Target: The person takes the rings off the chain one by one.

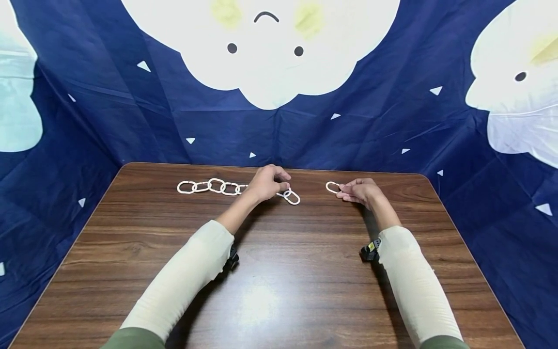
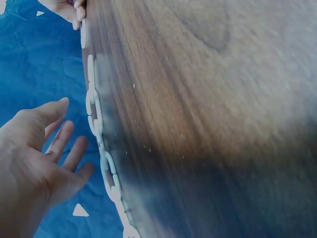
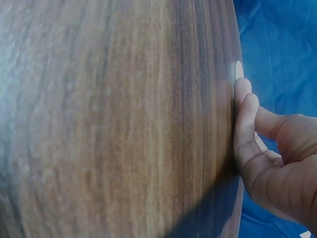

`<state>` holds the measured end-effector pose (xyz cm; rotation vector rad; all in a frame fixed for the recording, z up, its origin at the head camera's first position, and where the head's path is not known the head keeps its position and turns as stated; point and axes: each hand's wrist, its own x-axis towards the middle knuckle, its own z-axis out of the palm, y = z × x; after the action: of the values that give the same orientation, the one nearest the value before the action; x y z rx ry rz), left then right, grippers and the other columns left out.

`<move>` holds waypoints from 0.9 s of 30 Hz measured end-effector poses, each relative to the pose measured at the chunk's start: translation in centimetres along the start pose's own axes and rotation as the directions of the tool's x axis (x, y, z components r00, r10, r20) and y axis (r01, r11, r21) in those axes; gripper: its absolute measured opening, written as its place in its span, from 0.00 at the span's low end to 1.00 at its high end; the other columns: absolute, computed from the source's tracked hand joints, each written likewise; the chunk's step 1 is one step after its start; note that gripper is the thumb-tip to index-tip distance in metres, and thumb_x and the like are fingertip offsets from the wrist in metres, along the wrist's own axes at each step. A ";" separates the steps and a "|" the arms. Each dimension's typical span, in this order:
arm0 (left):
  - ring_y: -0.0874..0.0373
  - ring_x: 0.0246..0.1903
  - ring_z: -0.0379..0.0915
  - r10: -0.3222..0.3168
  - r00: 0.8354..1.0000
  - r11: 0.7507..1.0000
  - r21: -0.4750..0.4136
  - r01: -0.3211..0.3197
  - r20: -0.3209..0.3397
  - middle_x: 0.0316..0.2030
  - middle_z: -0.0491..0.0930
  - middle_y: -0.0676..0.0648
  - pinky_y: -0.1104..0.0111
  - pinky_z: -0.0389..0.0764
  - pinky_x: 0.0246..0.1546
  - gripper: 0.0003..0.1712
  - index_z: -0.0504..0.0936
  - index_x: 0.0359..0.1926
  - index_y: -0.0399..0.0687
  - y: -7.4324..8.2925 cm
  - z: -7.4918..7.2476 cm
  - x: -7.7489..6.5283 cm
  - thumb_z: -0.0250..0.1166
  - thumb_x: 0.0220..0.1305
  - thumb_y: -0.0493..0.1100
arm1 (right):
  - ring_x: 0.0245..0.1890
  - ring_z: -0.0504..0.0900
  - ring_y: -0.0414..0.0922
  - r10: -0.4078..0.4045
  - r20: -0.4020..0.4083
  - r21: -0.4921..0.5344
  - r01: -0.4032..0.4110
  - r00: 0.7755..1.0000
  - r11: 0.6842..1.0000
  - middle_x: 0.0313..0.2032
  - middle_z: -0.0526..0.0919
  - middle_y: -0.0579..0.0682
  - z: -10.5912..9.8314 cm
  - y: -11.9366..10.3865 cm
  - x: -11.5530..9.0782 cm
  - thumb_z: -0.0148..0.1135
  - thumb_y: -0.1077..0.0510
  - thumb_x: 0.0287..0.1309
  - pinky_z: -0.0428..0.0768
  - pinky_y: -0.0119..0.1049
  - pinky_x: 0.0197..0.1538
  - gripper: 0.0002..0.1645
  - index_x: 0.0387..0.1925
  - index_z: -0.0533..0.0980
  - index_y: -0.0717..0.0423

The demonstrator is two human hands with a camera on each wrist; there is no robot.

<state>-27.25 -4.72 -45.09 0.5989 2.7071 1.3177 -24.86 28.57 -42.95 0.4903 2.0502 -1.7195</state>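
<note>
A chain of several white plastic links [image 1: 223, 186] lies along the back of the wooden table. Over its right part hovers my left hand [image 1: 264, 183], hiding some links in the head view. In the left wrist view the left hand [image 2: 47, 153] has its fingers apart and nothing between them, beside the chain [image 2: 97, 111]. My right hand [image 1: 361, 190] pinches one separate white link [image 1: 328, 185] by its right end, to the right of the chain. The right wrist view shows this link [image 3: 238, 69] edge-on at the fingertips, low at the tabletop.
The brown wooden table [image 1: 301, 271] has its back edge just beyond the hands. A dark blue cloth [image 1: 296, 140] with white cloud prints hangs behind and at both sides. Small black wrist cameras sit under both sleeves.
</note>
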 end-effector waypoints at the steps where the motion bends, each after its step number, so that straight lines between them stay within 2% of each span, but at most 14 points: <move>1: 0.51 0.54 0.85 0.002 1.000 1.000 -0.007 -0.002 -0.005 0.48 0.91 0.46 0.59 0.83 0.64 0.13 0.95 0.51 0.47 -0.1 -0.1 0.0 0.79 0.68 0.43 | 0.29 0.92 0.33 -0.001 0.001 0.000 0.001 1.000 1.000 0.27 0.92 0.45 0.0 0.0 0.0 0.63 0.65 0.82 0.90 0.24 0.40 0.10 0.56 0.77 0.68; 3: 0.52 0.53 0.86 0.003 1.000 1.000 -0.019 -0.004 -0.017 0.48 0.91 0.47 0.60 0.84 0.62 0.12 0.95 0.50 0.49 -0.4 -0.1 0.1 0.79 0.68 0.44 | 0.29 0.92 0.32 -0.003 0.002 -0.001 0.003 1.000 1.000 0.27 0.92 0.45 0.0 0.0 0.1 0.62 0.65 0.83 0.90 0.24 0.40 0.08 0.55 0.77 0.67; 4: 0.49 0.54 0.86 -0.021 1.000 1.000 -0.012 0.021 -0.021 0.50 0.90 0.45 0.57 0.84 0.63 0.12 0.94 0.51 0.46 0.2 -0.3 -0.2 0.78 0.68 0.42 | 0.29 0.92 0.32 -0.003 0.001 -0.001 0.003 1.000 1.000 0.27 0.92 0.45 0.0 0.1 0.1 0.62 0.65 0.83 0.90 0.24 0.40 0.08 0.54 0.77 0.67; 6: 0.50 0.53 0.86 -0.009 0.999 1.000 -0.015 0.009 -0.036 0.49 0.91 0.46 0.59 0.84 0.61 0.12 0.95 0.50 0.49 -0.5 -0.1 0.1 0.79 0.67 0.44 | 0.29 0.92 0.32 -0.001 -0.002 -0.003 0.001 1.000 1.000 0.26 0.92 0.45 0.0 0.1 0.2 0.62 0.64 0.83 0.90 0.24 0.40 0.06 0.53 0.77 0.66; 10: 0.51 0.56 0.86 -0.017 0.999 1.000 -0.006 0.017 -0.039 0.50 0.92 0.47 0.59 0.83 0.64 0.10 0.95 0.48 0.51 0.0 -0.3 -0.3 0.80 0.68 0.45 | 0.29 0.92 0.33 0.004 -0.012 -0.011 -0.004 1.000 1.000 0.26 0.91 0.45 0.1 0.1 0.2 0.61 0.65 0.84 0.90 0.24 0.40 0.05 0.52 0.77 0.65; 13: 0.51 0.56 0.86 -0.010 0.999 1.000 -0.015 0.009 -0.043 0.49 0.93 0.48 0.59 0.83 0.64 0.10 0.95 0.47 0.50 0.7 -0.6 -1.1 0.79 0.68 0.45 | 0.28 0.92 0.32 0.008 -0.017 -0.011 -0.008 1.000 1.000 0.26 0.91 0.44 0.1 0.1 0.2 0.61 0.65 0.84 0.90 0.24 0.40 0.07 0.55 0.77 0.66; 14: 0.50 0.57 0.86 -0.020 0.999 1.000 -0.016 0.019 -0.035 0.50 0.93 0.46 0.57 0.82 0.66 0.10 0.95 0.48 0.48 1.4 -0.9 -1.6 0.79 0.69 0.44 | 0.28 0.92 0.32 0.009 -0.016 -0.010 -0.009 1.000 1.000 0.26 0.91 0.44 0.1 0.1 0.2 0.61 0.64 0.84 0.90 0.24 0.41 0.08 0.55 0.77 0.67; 18: 0.48 0.56 0.87 -0.018 0.998 1.000 -0.005 0.017 -0.058 0.49 0.92 0.45 0.56 0.83 0.65 0.11 0.95 0.48 0.45 2.4 -1.3 -2.7 0.79 0.69 0.43 | 0.29 0.92 0.31 0.014 -0.003 -0.002 -0.014 1.000 1.000 0.26 0.92 0.44 0.1 0.1 0.1 0.61 0.63 0.84 0.90 0.23 0.43 0.12 0.59 0.76 0.68; 19: 0.45 0.58 0.87 -0.034 0.998 0.999 0.004 0.034 -0.052 0.51 0.92 0.43 0.53 0.82 0.67 0.11 0.94 0.49 0.42 3.2 -1.5 -3.2 0.78 0.69 0.42 | 0.30 0.92 0.31 0.013 -0.002 -0.002 -0.013 1.000 1.000 0.27 0.92 0.44 0.1 0.2 0.0 0.61 0.62 0.85 0.90 0.23 0.43 0.12 0.59 0.76 0.67; 23: 0.42 0.59 0.87 -0.027 0.998 1.000 0.012 0.028 -0.062 0.50 0.92 0.43 0.52 0.83 0.66 0.11 0.95 0.49 0.43 3.5 -1.8 -3.8 0.78 0.69 0.43 | 0.30 0.93 0.31 -0.001 -0.006 -0.002 0.001 1.000 1.000 0.27 0.92 0.44 0.1 0.2 -0.1 0.61 0.61 0.85 0.90 0.23 0.43 0.14 0.60 0.76 0.68; 27: 0.42 0.58 0.88 -0.026 0.997 1.000 0.007 0.026 -0.075 0.50 0.92 0.43 0.52 0.83 0.66 0.10 0.94 0.49 0.44 3.5 -2.1 -4.2 0.79 0.70 0.43 | 0.30 0.92 0.31 -0.032 -0.033 -0.011 0.032 0.999 0.999 0.28 0.91 0.43 0.4 0.3 -0.2 0.64 0.60 0.83 0.90 0.24 0.43 0.13 0.57 0.77 0.66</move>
<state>-22.78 -5.90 -41.51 0.5237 2.7702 1.3501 -24.49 28.21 -43.10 0.4887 2.1001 -1.7291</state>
